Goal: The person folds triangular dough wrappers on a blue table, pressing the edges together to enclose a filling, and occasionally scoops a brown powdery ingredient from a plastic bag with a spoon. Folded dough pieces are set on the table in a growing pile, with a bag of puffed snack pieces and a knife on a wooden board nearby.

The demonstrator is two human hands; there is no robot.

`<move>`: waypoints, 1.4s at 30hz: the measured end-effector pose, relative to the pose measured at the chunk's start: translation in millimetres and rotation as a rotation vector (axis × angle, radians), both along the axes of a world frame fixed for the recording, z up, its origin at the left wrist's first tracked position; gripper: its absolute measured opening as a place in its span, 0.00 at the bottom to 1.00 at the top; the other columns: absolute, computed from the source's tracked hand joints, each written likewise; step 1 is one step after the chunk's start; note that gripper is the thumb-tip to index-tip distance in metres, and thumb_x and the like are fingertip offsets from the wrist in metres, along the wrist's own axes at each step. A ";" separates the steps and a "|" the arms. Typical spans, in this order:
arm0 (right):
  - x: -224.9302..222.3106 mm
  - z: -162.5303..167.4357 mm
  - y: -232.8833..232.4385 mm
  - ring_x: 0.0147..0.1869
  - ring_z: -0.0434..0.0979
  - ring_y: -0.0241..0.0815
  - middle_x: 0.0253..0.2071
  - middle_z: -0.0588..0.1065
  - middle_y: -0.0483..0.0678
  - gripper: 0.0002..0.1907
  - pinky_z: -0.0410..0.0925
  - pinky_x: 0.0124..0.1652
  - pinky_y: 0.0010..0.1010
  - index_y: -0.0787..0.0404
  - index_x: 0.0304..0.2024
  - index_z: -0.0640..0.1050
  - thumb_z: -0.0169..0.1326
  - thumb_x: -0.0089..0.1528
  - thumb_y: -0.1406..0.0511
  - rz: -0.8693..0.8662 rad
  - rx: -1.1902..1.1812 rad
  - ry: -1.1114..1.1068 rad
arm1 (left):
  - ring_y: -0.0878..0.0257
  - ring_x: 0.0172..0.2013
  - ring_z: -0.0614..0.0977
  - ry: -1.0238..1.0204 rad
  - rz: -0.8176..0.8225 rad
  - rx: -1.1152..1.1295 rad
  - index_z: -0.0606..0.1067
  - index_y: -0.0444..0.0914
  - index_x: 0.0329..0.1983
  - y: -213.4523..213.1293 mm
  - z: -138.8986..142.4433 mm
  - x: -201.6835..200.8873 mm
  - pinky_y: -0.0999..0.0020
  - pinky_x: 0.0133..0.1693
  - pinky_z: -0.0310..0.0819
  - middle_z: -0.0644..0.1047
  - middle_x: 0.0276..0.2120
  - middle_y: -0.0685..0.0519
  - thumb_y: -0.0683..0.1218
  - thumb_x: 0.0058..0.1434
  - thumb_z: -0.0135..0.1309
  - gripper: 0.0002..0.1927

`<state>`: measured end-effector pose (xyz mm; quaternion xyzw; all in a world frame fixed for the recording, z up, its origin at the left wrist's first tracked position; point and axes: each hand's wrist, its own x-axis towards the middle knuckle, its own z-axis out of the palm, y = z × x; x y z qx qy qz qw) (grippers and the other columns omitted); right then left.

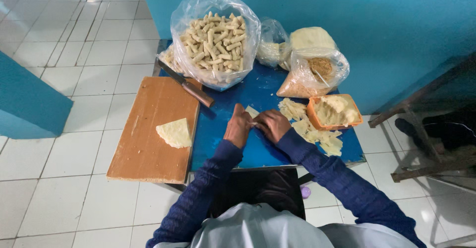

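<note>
Both hands meet mid-table on the blue table (267,151): left hand (238,127) and right hand (272,124) pinch a small pale wrapper piece (252,112), fingers curled nearly shut around it. Risk: thin wrapper likely tears or unrolls if pinched unevenly. Knife (187,85) lies on the cutting board (148,139) at the table's left edge, loose wrappers (317,134) near the right edge.

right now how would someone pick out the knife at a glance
Start at the wooden cutting board on the left of the blue table. At its far right corner lies the knife, below the big bag of rolls: the only brown-handled tool there.
</note>
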<state>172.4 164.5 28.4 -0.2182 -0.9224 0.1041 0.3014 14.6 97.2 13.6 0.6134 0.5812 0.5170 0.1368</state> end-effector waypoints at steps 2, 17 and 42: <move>-1.1 2.8 -0.6 0.44 0.75 0.53 0.38 0.78 0.49 0.08 0.69 0.44 0.41 0.60 0.40 0.79 0.60 0.60 0.64 0.005 -0.023 0.016 | 0.41 0.39 0.78 0.007 -0.006 0.012 0.75 0.33 0.30 4.0 0.0 -2.6 0.51 0.39 0.72 0.69 0.40 0.40 0.39 0.61 0.57 0.04; -11.7 7.8 13.7 0.45 0.75 0.53 0.38 0.77 0.49 0.06 0.68 0.46 0.41 0.56 0.38 0.82 0.60 0.60 0.64 -0.017 -0.035 -0.011 | 0.41 0.40 0.77 0.060 -0.063 0.019 0.75 0.33 0.32 9.2 11.2 -13.9 0.51 0.40 0.72 0.70 0.39 0.40 0.37 0.59 0.52 0.02; -30.6 -5.2 -7.7 0.60 0.64 0.49 0.66 0.63 0.43 0.23 0.59 0.51 0.53 0.44 0.61 0.75 0.53 0.62 0.64 -0.358 0.310 -0.278 | 0.39 0.47 0.72 0.190 0.187 -0.005 0.71 0.30 0.43 -7.0 0.7 -10.3 0.48 0.47 0.70 0.68 0.45 0.37 0.34 0.52 0.58 0.15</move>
